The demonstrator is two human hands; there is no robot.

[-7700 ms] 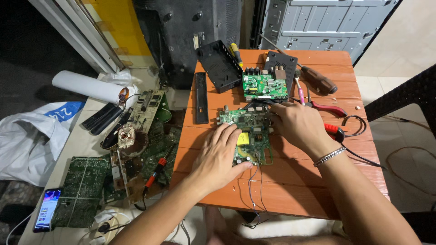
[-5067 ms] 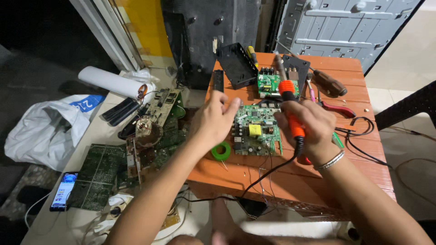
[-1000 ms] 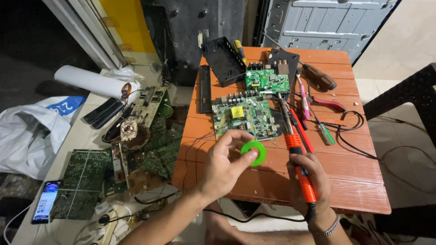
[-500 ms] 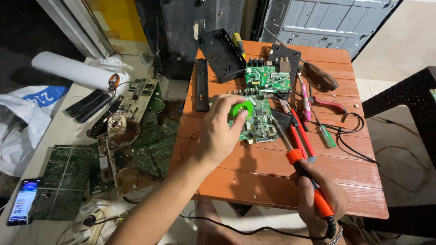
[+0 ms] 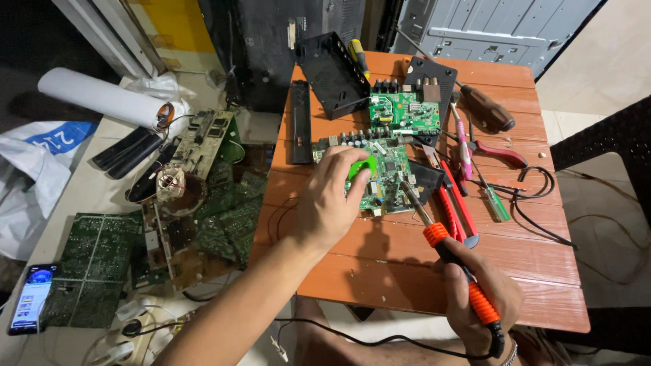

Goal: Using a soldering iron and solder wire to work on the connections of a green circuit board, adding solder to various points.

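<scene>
My left hand (image 5: 330,200) holds a small green spool (image 5: 361,167) over the larger green circuit board (image 5: 388,177) lying in the middle of the orange wooden table (image 5: 542,261). An orange-and-black soldering iron (image 5: 456,271) is gripped in my right hand (image 5: 478,298) near the table's front edge. Its metal tip points up-left and ends just at the board's lower right edge. A smaller green circuit board (image 5: 404,112) lies farther back on the table.
A black plastic case (image 5: 332,64), a black strip (image 5: 300,122), screwdrivers (image 5: 488,112), red pliers (image 5: 454,210) and black cables (image 5: 536,186) lie around the boards. To the left, a lower surface carries several scrap circuit boards (image 5: 224,217), a white roll (image 5: 102,98) and a phone (image 5: 30,305).
My left hand carried the green spool from the table's front up onto the circuit board. My right hand brought the soldering iron's tip toward the board.
</scene>
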